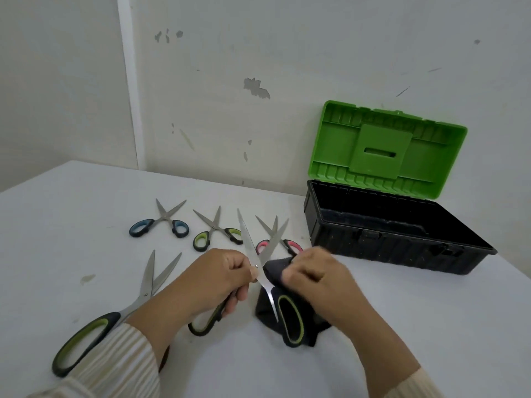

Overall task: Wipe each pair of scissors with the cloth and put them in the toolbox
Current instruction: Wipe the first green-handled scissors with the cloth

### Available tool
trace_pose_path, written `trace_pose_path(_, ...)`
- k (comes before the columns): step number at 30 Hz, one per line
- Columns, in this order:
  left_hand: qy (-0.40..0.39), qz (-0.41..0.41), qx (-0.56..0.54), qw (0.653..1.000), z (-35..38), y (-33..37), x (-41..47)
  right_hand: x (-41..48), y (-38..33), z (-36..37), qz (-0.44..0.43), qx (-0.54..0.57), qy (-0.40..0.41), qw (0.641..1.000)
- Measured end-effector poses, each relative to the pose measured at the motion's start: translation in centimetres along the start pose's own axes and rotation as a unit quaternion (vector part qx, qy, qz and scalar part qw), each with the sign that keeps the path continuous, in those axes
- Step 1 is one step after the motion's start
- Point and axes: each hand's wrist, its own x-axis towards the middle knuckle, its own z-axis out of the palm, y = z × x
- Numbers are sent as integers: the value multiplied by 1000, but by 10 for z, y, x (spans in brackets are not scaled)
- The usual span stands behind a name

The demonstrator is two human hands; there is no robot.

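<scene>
Fingers [290, 275] of right hand [321, 280] bunch dark cloth [265, 310] against splayed steel scissors [252, 248].

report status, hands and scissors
Left hand grips open green-handled scissors; right hand holds dark cloth against them. Toolbox open, nothing blocking it.

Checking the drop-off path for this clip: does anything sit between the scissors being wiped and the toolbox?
Nothing visible blocks it. The toolbox stands open to the right of the held scissors. Only the pink-handled scissors lie flat between them, probably low enough to pass over.
</scene>
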Motion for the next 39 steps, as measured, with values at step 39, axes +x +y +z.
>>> trace_pose_path(39, 73, -17, -80, 994, 36, -10, 6, -1, -2, 23, -97, 58, 64, 991)
